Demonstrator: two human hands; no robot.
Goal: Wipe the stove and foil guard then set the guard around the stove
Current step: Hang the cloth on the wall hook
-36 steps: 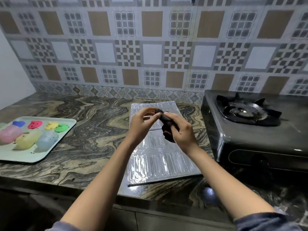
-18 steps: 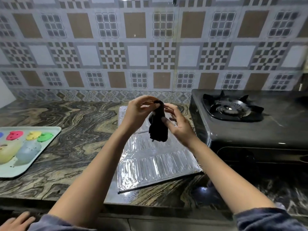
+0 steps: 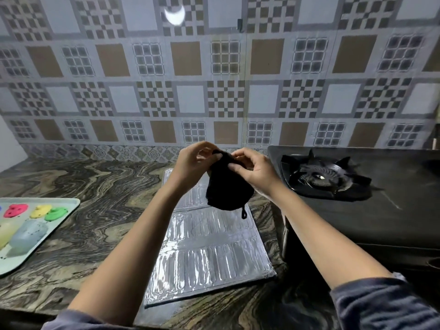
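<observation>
A black cloth [image 3: 227, 189] hangs open between my two hands above the counter. My left hand [image 3: 194, 161] pinches its upper left edge and my right hand [image 3: 253, 170] pinches its upper right edge. Below them the silver foil guard [image 3: 207, 256] lies flat and folded on the marble counter, its far end hidden by the cloth. The black gas stove [image 3: 371, 210] stands to the right, with its burner [image 3: 321, 177] just right of my right hand.
A pale green tray [image 3: 69, 210] with coloured moulds and soft shapes rests at the left edge of the counter [image 3: 90, 186]. A patterned tile wall [image 3: 214, 91] rises behind. The counter's front edge runs under my forearms.
The bunched cloth has been spread out and now hangs wider between my hands. My hands have risen slightly, and the view has tilted up and turned right.
</observation>
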